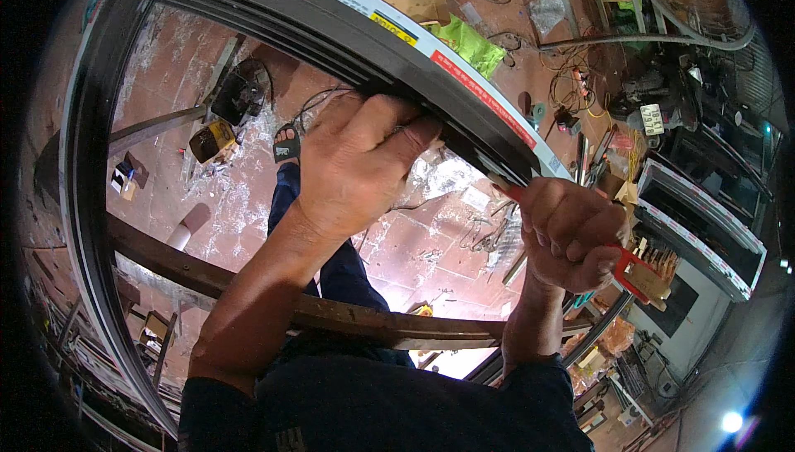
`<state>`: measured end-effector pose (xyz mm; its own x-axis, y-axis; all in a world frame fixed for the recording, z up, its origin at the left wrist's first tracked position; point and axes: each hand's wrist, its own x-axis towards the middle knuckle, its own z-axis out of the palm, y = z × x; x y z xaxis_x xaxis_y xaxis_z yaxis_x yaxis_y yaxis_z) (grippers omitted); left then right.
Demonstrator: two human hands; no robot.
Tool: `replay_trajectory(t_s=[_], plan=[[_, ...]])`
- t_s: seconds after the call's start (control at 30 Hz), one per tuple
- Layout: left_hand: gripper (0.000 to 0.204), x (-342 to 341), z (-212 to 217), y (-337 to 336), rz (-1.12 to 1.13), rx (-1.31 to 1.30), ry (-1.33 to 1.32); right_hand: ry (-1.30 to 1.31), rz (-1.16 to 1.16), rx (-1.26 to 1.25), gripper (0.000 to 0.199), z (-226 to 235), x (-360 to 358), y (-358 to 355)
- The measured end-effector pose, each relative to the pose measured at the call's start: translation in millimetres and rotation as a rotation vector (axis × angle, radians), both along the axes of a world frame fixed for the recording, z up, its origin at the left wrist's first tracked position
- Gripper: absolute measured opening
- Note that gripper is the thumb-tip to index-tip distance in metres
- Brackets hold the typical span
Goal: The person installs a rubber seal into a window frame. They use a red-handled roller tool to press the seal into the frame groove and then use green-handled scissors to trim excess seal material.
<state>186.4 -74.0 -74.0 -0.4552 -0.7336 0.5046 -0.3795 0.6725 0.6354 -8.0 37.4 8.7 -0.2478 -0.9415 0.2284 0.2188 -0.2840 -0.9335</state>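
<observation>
A large dark metal window or door frame (323,17) spans the view, with grooves along its inner side. My left hand (356,154) is closed at the grooved inner edge of the far bar, its thumb and fingers bent together. Whatever those fingers pinch is hidden. Farther right, my right hand (571,232) is wrapped round a red-handled tool (633,276). A red loop sticks out below the fist, and a thin pale tip points at the frame's groove. The fist covers the middle of the tool, so its exact kind is unclear.
A brown support bar (397,326) crosses beneath the frame, close to my body. On the tiled floor lie a yellow-and-black box (213,141), a green plastic sheet (468,44) and tangled cables (563,71). Another frame with white edging (704,224) stands at right.
</observation>
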Motion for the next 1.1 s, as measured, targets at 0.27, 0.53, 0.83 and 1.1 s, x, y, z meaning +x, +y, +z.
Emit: replay_trajectory(t_s=[0.27, 0.53, 0.83, 1.1], plan=[[0.027, -4, 2, 5, 0.007, 0.071, 0.041, 0.158, 0.034, -0.022, 0.043, 2, -33, 38], [0.043, -1, 4, 0, -0.080, 0.028, 0.015, 0.061, -0.058, -0.017, 0.039, -3, -50, 64], [0.036, -1, -3, 6, -0.018, 0.148, 0.123, 0.544, -0.289, 0.406, 0.023, 6, -18, 95], [0.032, 1, 7, -5, -0.079, 0.000, -0.001, 1.162, -0.086, 0.621, 0.101, -44, 59, 39]])
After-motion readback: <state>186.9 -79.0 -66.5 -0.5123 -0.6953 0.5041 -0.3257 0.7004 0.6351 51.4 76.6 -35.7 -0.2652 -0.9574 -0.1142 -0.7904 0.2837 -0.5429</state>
